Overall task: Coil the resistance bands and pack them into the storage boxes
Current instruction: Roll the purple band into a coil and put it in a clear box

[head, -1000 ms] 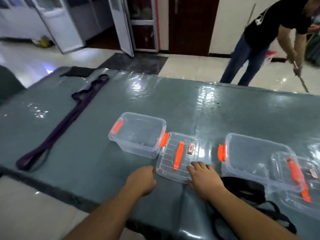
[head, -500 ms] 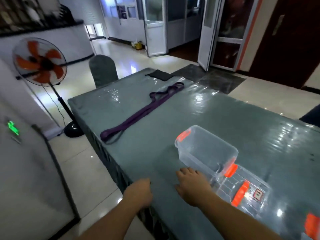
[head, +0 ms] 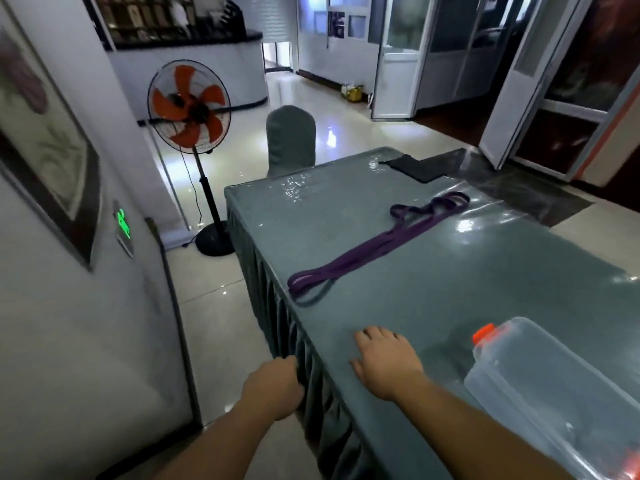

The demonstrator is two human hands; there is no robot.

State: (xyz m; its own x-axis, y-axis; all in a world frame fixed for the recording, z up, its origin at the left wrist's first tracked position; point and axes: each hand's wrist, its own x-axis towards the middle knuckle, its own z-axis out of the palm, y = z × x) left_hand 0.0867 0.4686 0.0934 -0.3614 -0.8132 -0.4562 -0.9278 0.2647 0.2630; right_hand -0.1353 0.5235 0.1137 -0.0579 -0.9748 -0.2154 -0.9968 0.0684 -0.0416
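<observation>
Nearby, purple band (head: 374,247) uncoiled, right hand (head: 388,362) flat on table (head: 467,292), left hand (head: 273,389) loosely curled, holding nothing.

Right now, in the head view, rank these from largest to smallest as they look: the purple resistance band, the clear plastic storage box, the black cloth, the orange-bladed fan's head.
1. Purple resistance band, longest.
2. Clear plastic storage box, though it is cut off by the frame and nearest, so unsure.
3. Orange-bladed fan's head.
4. Black cloth, farthest away.

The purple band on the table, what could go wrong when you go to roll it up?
The purple band lies stretched out and tangled at its far end, so it might knot while being coiled. Its near loop sits close to the table edge and could slide off. The clear box beside the right hand might get bumped.
</observation>
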